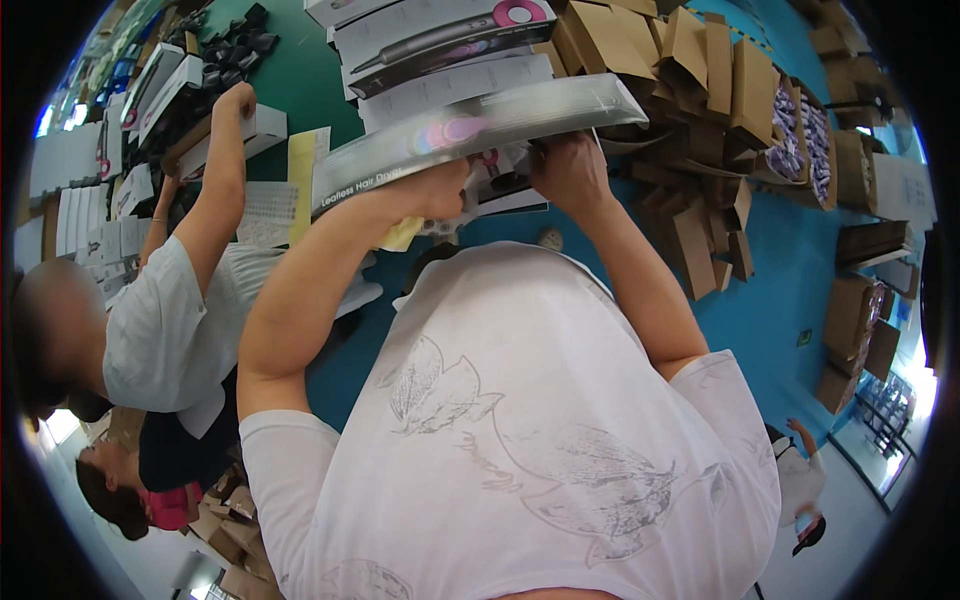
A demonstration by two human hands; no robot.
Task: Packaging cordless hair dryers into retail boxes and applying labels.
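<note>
In front of me a long silver-grey hair dryer box point(480, 128), its printed side toward me, lies tilted across both hands. My left hand point(440, 192) is closed at its near lower edge, the fingertips partly hidden. Under the box's right part, my right hand point(572, 168) is curled closed, and the box covers some of its fingers. Between the hands a box panel with a pink-ringed dryer picture shows in part. Just below my left hand sits a crumpled pale yellow piece point(402, 234).
Beyond my hands rises a stack of hair dryer boxes point(450, 45). Brown cartons point(690, 80) crowd the right, near a carton of purple-wrapped items point(800, 140). A co-worker's arm point(222, 190) reaches over the green table point(300, 60) at left, beside sticker sheets point(268, 210).
</note>
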